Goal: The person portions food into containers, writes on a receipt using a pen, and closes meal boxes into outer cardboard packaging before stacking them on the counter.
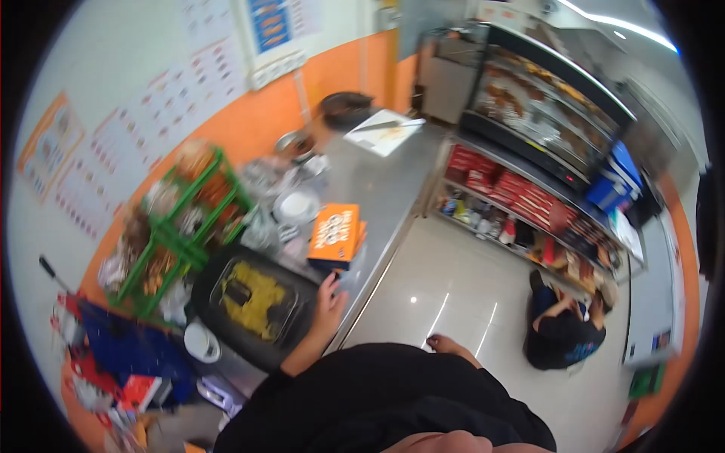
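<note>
My left hand (329, 302) is over the edge of the steel counter (389, 196), fingers stretched out and apart, holding nothing. Just beyond its fingertips stands an orange and dark blue box (334, 232). Beside that hand, on its left, is a black rectangular pan (298, 302) with a layer of yellow-green food (253, 298) and a dark block-like piece in it. My right hand (444, 344) hangs low over the tiled floor, away from the counter. Its fingers look curled in, and no object shows in them.
Green crates (196, 234) with bagged food line the wall. A white cutting board (385, 132) bears a knife (389, 124). Across the floor, a person (566, 328) crouches by a shelf of red boxes (513, 192) under a glass display case (540, 106). A white lidded tub (202, 343) stands near the pan.
</note>
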The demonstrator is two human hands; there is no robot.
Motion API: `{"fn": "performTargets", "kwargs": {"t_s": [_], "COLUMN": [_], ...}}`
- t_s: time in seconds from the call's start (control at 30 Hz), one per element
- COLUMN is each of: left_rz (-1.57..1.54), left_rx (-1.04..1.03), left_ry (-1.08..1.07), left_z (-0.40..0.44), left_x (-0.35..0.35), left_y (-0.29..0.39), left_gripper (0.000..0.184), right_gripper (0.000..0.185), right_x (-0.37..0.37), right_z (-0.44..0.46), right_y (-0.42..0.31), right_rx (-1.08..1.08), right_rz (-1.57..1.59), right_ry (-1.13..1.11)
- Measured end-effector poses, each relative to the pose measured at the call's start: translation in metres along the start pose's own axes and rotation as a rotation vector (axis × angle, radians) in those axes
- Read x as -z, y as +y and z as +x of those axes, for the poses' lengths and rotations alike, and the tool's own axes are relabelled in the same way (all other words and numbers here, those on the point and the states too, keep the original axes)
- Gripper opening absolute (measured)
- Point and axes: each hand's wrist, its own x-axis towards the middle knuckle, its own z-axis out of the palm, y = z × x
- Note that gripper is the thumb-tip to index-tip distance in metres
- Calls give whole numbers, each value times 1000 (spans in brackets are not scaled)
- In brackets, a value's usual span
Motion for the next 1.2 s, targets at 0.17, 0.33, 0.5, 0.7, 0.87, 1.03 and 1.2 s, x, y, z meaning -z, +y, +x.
{"fn": "performTargets", "kwargs": {"t_s": [0.17, 0.33, 0.5, 0.7, 0.87, 1.03, 1.2], "left_rz": [623, 711, 479, -629, -892, -814, -838], "left_rx": [-170, -78, -50, 285, 304, 175, 173], "left_ry": [235, 388, 369, 820, 723, 818, 830], "left_z": [42, 74, 80, 105, 116, 122, 132], "left_x": [-26, -28, 0, -21, -24, -32, -40], "left_y": [29, 17, 17, 27, -12, -55, -22], "left_gripper": [121, 116, 103, 67, 76, 77, 79], "right_gripper": [38, 45, 43, 78, 71, 81, 78], "right_x": [65, 115, 151, 167, 153, 148, 166], "right_z": [44, 97, 181, 253, 273, 279, 265], "right_y": [-117, -207, -264, -334, -359, -370, -382], "right_rx": [220, 485, 563, 232, 282, 296, 167], "right_rz": [207, 306, 514, 634, 536, 754, 678], "right_ry": [233, 207, 2, -570, -775, -1130, -1218]}}
